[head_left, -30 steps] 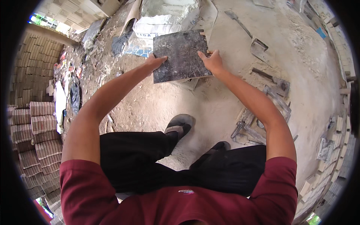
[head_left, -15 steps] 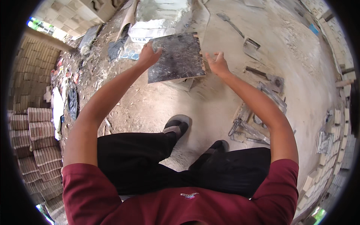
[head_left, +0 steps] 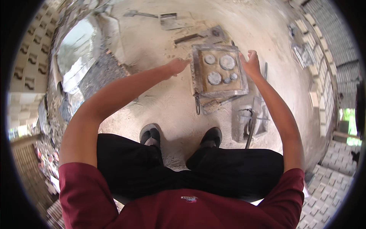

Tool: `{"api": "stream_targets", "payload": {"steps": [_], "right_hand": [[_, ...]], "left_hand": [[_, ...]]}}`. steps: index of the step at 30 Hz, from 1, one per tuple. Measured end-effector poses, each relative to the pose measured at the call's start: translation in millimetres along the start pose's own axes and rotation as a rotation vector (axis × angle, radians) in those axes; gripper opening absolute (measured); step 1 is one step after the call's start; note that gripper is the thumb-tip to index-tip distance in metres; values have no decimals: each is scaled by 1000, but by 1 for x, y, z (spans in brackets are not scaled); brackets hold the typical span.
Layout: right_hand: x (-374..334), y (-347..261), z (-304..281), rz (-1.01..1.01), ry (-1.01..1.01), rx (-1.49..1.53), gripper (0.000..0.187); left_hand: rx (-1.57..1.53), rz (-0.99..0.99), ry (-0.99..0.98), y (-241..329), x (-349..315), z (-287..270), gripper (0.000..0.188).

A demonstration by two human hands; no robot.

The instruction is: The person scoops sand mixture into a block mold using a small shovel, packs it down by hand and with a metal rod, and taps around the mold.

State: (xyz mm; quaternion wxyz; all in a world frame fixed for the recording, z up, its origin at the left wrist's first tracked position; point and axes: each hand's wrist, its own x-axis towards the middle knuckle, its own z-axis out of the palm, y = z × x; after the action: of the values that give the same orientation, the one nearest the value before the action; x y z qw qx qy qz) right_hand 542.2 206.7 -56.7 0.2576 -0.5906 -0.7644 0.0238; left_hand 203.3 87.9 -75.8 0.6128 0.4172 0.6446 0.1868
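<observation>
A square, dark-edged mould frame (head_left: 196, 72) is on the dusty floor ahead, filled with brown sandy material. Several round grey discs of differing size, the largest a pale disc (head_left: 227, 62), are set in that fill. My left hand (head_left: 177, 67) is at the frame's left side with its index finger stretched towards the rim. Along the opposite side is my right hand (head_left: 250, 64), fingers apart, close to the upper right corner. Neither hand has closed round the frame, and whether the fingertips touch it I cannot tell. A metal loop handle (head_left: 197, 105) hangs off its lower left corner.
Left of my arm is a dark square board (head_left: 102, 74) beside a whitish sack (head_left: 76, 53). Beyond the frame lie a shovel-like tool (head_left: 173, 21) and a flat-bladed tool (head_left: 209, 35). An open metal box (head_left: 240, 124) with rods sits nearer. Pale blocks (head_left: 320, 82) line the right.
My view has turned to the right. Both hands, earlier open around the dark board, are now at either side of the mould frame. The board stays behind, to the left.
</observation>
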Motion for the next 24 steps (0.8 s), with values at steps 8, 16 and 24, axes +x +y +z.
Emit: {"api": "stream_targets", "payload": {"steps": [8,16,24], "right_hand": [[-48,81,-8,728,-569,365,95],[-49,28,28,698,-824,726,106],[-48,12,4,733,-822,720,107]], "left_hand": [[-155,-160,-100,-16,35,53,101],[-381,-163,17,-28,48,71,81],[-289,-129,60,-23,48,71,39]]}}
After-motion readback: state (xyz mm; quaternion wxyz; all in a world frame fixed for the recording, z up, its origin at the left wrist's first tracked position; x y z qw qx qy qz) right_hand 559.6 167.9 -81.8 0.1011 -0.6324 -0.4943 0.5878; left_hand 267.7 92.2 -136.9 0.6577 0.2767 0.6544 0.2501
